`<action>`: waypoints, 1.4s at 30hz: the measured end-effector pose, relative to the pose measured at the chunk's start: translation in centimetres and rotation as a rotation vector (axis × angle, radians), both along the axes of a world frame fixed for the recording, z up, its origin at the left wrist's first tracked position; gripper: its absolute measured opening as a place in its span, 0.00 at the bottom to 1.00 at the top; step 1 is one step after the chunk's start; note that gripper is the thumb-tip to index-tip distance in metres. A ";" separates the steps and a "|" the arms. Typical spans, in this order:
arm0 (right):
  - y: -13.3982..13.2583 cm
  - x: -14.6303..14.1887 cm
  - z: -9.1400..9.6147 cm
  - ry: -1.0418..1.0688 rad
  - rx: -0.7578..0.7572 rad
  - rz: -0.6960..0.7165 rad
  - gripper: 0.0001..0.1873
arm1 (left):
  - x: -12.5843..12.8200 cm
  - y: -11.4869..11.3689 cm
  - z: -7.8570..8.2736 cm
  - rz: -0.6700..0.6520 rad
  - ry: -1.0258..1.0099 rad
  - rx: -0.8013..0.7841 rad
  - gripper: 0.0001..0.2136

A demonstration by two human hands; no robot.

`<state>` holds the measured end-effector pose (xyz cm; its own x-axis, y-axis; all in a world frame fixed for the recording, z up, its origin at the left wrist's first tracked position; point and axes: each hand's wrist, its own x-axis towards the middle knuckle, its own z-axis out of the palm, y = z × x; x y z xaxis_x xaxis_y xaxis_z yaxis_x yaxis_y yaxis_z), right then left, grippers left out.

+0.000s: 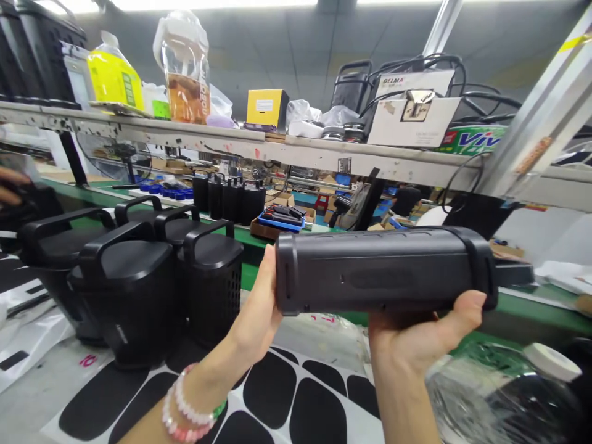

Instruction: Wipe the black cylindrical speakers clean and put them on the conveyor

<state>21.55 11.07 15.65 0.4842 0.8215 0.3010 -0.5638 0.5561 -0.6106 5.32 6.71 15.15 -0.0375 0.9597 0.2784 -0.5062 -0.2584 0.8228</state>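
A black portable speaker [379, 271] lies sideways in the air between my two hands, its carry handle [514, 274] pointing right. My left hand [259, 308], with bead bracelets on the wrist, is pressed against its left end; those fingers are mostly hidden behind it. From below, my right hand [416, 336] supports the right half, thumb up on the near face and fingers underneath. Several similar black speakers [124, 290] with top handles stand upright to the left. Under my hands are sheets with black rounded pads [269, 391].
A large clear plastic jar [504, 394] with a white lid stands at lower right. The shelf [277, 145] ahead holds a drink bottle [182, 80], a yellow box [267, 110] and a white box [411, 120]. Another person's hand [12, 185] is at far left.
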 end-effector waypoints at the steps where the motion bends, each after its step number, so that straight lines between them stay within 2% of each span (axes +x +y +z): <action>1: 0.1 0.2 0.1 0.021 0.007 -0.002 0.28 | 0.1 0.4 0.2 -0.006 0.014 0.004 0.30; 5: 0.3 0.8 0.2 0.039 0.006 -0.052 0.27 | 0.3 1.7 -0.7 -0.041 -0.013 -0.030 0.30; 8: 0.7 0.5 -0.1 0.039 -0.024 -0.075 0.26 | 0.3 2.1 -1.6 -0.069 -0.117 -0.138 0.29; 12: 1.6 -0.4 -0.4 0.143 -0.038 -0.160 0.29 | 0.0 1.8 -1.4 -0.079 -0.213 -0.267 0.26; 18: 1.9 -1.1 -0.7 0.175 -0.013 -0.121 0.27 | -0.6 1.9 -1.0 -0.084 -0.268 -0.301 0.25; 23: 1.6 -1.2 -1.0 0.153 -0.019 -0.097 0.33 | -0.8 2.7 -1.6 0.014 -0.321 -0.337 0.24; 26: 1.4 -1.2 -1.2 0.143 -0.018 -0.092 0.36 | -0.9 3.2 -2.0 0.024 -0.365 -0.368 0.22; 30: 1.7 -0.4 -1.6 0.126 0.010 -0.132 0.37 | -1.0 3.5 -2.1 -0.142 -0.383 -0.445 0.20; 32: 2.0 0.5 -1.9 0.081 0.096 -0.141 0.39 | -0.9 3.5 -2.0 -0.281 -0.361 -0.511 0.22; 34: 2.2 1.6 -2.0 0.000 0.216 -0.118 0.42 | -0.7 3.5 -1.9 -0.356 -0.343 -0.586 0.22; 36: 2.2 2.7 -1.7 -0.084 0.292 -0.082 0.42 | -0.4 3.5 -1.7 -0.315 -0.340 -0.629 0.19; 38: 2.0 3.5 -1.0 -0.110 0.306 -0.055 0.40 | -0.2 3.4 -1.6 -0.183 -0.347 -0.613 0.14; 40: 1.6 4.0 -0.2 -0.090 0.263 -0.022 0.37 | -0.2 3.4 -1.4 -0.042 -0.366 -0.556 0.12; 42: 1.4 4.3 0.3 -0.054 0.198 -0.011 0.33 | -0.7 3.3 -1.5 0.036 -0.397 -0.441 0.11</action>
<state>25.83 12.44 15.98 0.4720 0.7384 0.4816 -0.5262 0.6743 -0.5181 4.66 10.05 13.65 -0.0914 0.9779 -0.1882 -0.7944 0.0423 0.6059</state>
